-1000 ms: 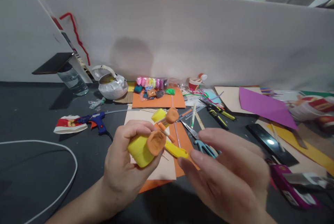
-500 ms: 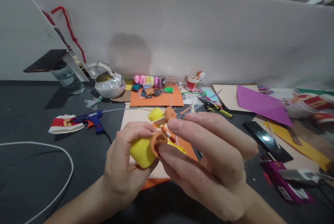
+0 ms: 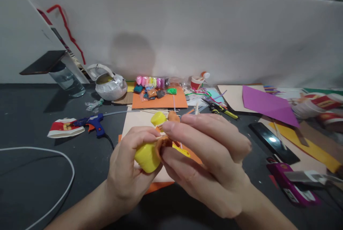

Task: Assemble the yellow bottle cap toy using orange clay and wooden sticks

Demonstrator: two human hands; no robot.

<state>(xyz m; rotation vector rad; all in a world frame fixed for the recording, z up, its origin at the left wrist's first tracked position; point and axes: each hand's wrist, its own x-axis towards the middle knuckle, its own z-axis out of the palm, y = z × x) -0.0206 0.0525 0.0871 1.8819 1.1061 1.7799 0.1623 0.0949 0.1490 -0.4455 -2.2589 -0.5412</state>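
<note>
My left hand (image 3: 128, 165) is closed around a model of yellow clay (image 3: 147, 156), held up over the paper sheets. An orange-brown clay piece (image 3: 161, 147), hollow like a small cup, sits against the yellow clay's right side. The thumb of my right hand (image 3: 211, 165) is in the hollow, and its fingers press over the clay from above. A thin stick end shows between the two hands; most of it is hidden. Just beyond the fingers are a yellow clay lump (image 3: 158, 119) and an orange-brown clay ball (image 3: 173, 116).
A blue glue gun (image 3: 95, 124) lies left, near a white kettle-like pot (image 3: 110, 88) and a water glass (image 3: 69, 81) under a dark phone (image 3: 44, 62). Packets of clay (image 3: 152, 82) lie behind. Rightward are scissors (image 3: 222, 110), a black phone (image 3: 273, 142) and a purple device (image 3: 292, 187).
My right fingers have come left and closed down over the orange-brown clay, covering the orange-and-white striped piece that showed before. My left hand keeps its hold. The view has shifted slightly.
</note>
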